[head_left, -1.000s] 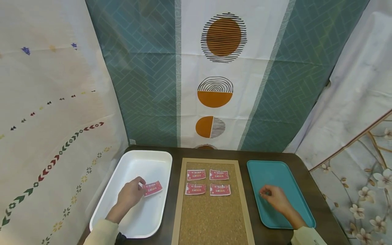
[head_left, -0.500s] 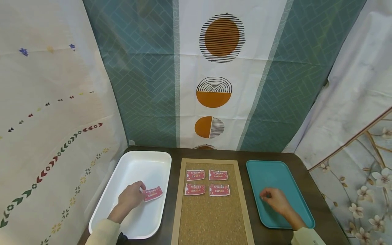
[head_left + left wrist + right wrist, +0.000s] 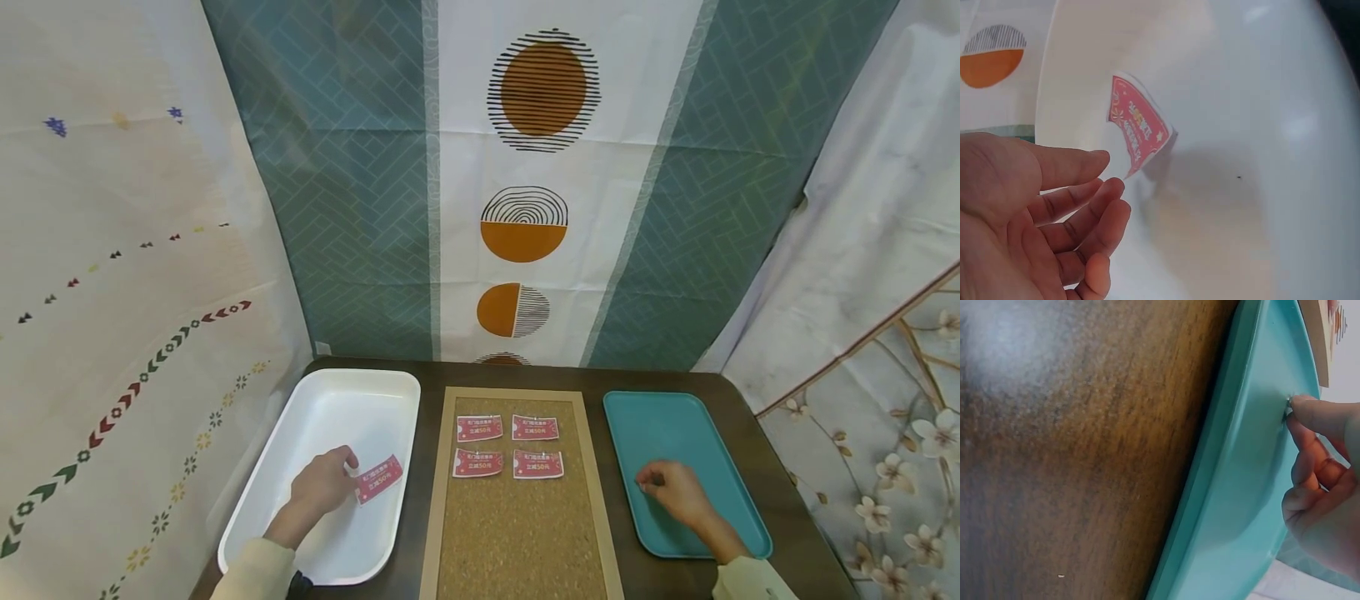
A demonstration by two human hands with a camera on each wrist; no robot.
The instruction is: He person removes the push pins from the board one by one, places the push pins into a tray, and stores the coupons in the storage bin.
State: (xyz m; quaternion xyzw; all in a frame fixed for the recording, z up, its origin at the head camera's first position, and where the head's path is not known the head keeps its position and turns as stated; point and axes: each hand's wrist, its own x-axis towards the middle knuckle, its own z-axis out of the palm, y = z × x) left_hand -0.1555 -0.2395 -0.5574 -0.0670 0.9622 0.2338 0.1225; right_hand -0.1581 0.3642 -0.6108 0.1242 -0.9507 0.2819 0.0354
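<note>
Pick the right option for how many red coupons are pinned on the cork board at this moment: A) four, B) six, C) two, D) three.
A: four red coupons sit in a two-by-two block at the top of the cork board, while a fifth coupon is at the left hand over the white tray.

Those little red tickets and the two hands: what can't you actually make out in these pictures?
- Print on the four tickets pinned to the cork board: too small in the head view.
- Ticket held by the left hand: curled and angled in the left wrist view, text unreadable.
- Whatever the right hand pinches over the teal tray: tiny, hidden by fingertips.
- White tray: near corner covered by the sleeve.
</note>
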